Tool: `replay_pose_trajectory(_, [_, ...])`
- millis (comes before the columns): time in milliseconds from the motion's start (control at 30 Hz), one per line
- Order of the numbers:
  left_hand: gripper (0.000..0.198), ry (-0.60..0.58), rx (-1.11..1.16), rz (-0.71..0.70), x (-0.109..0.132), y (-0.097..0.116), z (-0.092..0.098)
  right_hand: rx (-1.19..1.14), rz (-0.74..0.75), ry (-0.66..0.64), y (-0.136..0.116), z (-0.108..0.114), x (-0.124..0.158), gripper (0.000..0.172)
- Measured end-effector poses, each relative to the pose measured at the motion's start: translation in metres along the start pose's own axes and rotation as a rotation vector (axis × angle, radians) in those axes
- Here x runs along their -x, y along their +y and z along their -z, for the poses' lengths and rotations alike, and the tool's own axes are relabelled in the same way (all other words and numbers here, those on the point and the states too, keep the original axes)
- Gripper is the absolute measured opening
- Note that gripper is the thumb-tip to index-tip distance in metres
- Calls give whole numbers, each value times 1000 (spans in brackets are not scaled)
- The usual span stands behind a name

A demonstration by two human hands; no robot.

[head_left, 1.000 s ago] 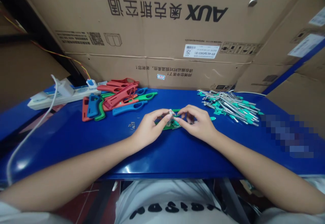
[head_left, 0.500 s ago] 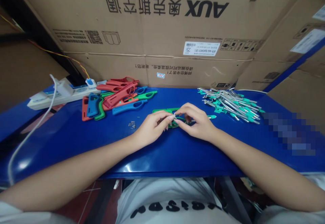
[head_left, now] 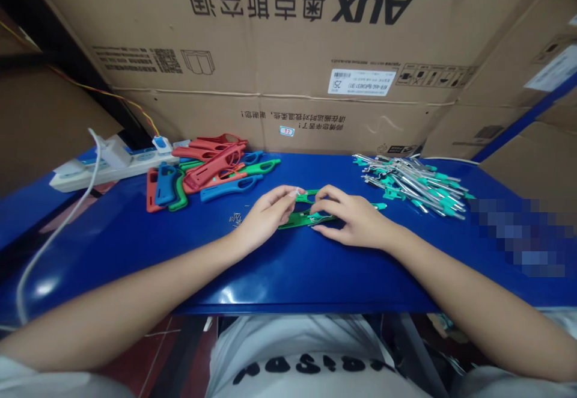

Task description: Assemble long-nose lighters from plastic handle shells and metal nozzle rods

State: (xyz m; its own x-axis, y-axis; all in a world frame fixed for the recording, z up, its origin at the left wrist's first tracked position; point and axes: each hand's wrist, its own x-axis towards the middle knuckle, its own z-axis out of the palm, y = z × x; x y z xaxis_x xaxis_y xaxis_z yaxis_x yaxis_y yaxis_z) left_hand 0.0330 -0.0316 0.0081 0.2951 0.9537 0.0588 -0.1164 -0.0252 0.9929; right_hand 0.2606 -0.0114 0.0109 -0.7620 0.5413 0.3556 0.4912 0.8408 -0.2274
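As left hand (head_left: 264,217) and right hand (head_left: 357,222) clamp one green handle (head_left: 295,222), one coloured heap (head_left: 202,172) and one metal heap (head_left: 412,184) flank it.

both forearms extended, left hand (head_left: 264,217), right hand (head_left: 356,220), fingers (head_left: 282,193) curled

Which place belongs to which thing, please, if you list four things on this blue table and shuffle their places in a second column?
1. green plastic piece
2. pile of coloured handles
3. heap of metal rods
4. white power strip

a. far right of the table
b. left edge
c. held by the left hand and right hand
d. back left, just right of the strip

Pairs: 1-c, 2-d, 3-a, 4-b
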Motion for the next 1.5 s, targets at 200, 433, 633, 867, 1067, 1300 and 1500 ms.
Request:
replay_pose_trajectory(200, [44, 47, -70, -97, -4, -3, 5, 17, 17, -47, 1, -8, -2, 15])
replay_pose_trajectory(433, [42, -73, -152, -89, -1, -9, 4, -411, -181, 62, 11, -14, -4, 13])
replay_pose_trajectory(633, [36, -76, -156, -53, -1, -16, 3, -736, -392, 29, 17, -16, -6, 33])
replay_pose_trajectory(867, [32, -55, -243, -81, -2, -15, 6, -873, -410, -25, 18, -11, -8, 39])
replay_pose_trajectory(1067, [29, -58, -301, -95, -3, -19, 9, -889, -364, -17, 17, -14, -8, 35])
replay_pose_trajectory(1300, [30, -87, -329, -80, -2, -19, 9, -889, -363, 19, 20, -15, -8, 31])
replay_pose_trajectory(1500, [30, -81, -348, -74, -1, -18, 8, -929, -374, 29, 20, -14, -8, 29])
